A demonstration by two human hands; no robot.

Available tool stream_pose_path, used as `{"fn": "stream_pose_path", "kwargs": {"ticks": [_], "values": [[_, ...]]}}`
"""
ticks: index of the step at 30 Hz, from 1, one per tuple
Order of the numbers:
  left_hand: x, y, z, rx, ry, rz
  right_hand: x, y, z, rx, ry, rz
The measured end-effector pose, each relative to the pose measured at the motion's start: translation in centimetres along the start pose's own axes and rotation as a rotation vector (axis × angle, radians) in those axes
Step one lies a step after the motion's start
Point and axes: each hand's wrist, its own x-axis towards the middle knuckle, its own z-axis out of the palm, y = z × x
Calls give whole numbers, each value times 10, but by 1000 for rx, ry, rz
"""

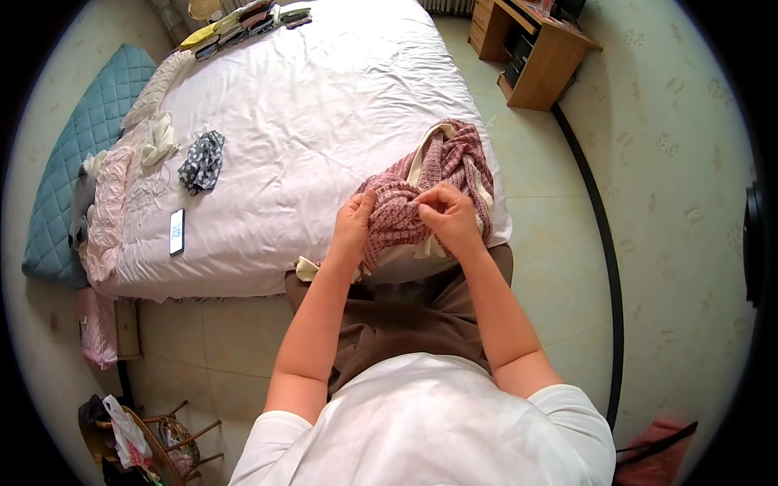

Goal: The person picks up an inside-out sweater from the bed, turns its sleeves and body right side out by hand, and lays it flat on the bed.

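Note:
A pink-and-white knitted garment with cream trim [397, 223] lies bunched at the near edge of the bed, partly over my knees. My left hand [354, 220] grips its left side, thumb on top and the fingers behind the fabric. On the other side, my right hand [448, 212] pinches the knit between thumb and forefinger near the middle. A cream end of the garment [306, 269] hangs by my left forearm. Folds hide the garment's full shape.
On the white-sheeted bed [300, 105] are a phone [177, 232], a dark patterned cloth [202, 163] and a row of folded clothes [243, 28]. A teal quilted headboard [89, 154] stands left. A wooden desk [543, 61] is at the far right; a chair with bags [154, 441] is lower left.

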Motion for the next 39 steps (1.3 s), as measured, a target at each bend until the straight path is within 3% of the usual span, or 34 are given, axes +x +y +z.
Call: {"fn": "stream_pose_path", "kwargs": {"ticks": [2,4,6,8,9,11,12,14,16,18,20,22,24,26,30,32,33,37,39], "values": [[7,-9,-16,278,58,43,-2,-19,-5,156,0,23],[7,-12,-14,351,46,85,-3,-25,-7,491,8,10],[6,-12,-12,424,30,130,-4,-25,-8,524,17,39],[2,-6,-12,742,178,329,-5,-28,-7,63,113,-153],[-5,5,-2,742,177,330,-7,-26,-5,63,114,-153],[-25,30,20,540,66,-41,-13,-19,2,-140,209,-278],[-26,27,23,540,71,-41,-16,-17,7,-137,205,-277],[-27,22,29,413,-24,-100,-20,-14,16,-306,232,-523],[-25,17,23,384,-34,-114,-28,-10,20,-355,222,-552],[-26,13,22,142,-29,-34,-34,-11,21,-152,90,-287],[-28,15,23,126,-28,-31,-35,1,17,-75,117,-201],[-31,15,24,108,-23,-28,-32,2,15,164,94,102],[-32,11,24,221,-101,3,-27,18,15,88,51,93],[-33,9,28,198,-109,19,-23,27,14,200,7,280],[-18,-10,-8,323,-66,-15,-18,43,2,461,124,352],[-13,-15,-26,449,-26,-36,-15,37,-7,980,140,485],[-13,-13,-27,576,9,-56,-14,34,-8,1067,48,479],[-25,-2,-9,630,-32,8,-21,21,6,850,104,476],[-33,16,8,466,-54,-121,-21,15,10,875,82,449]]}}
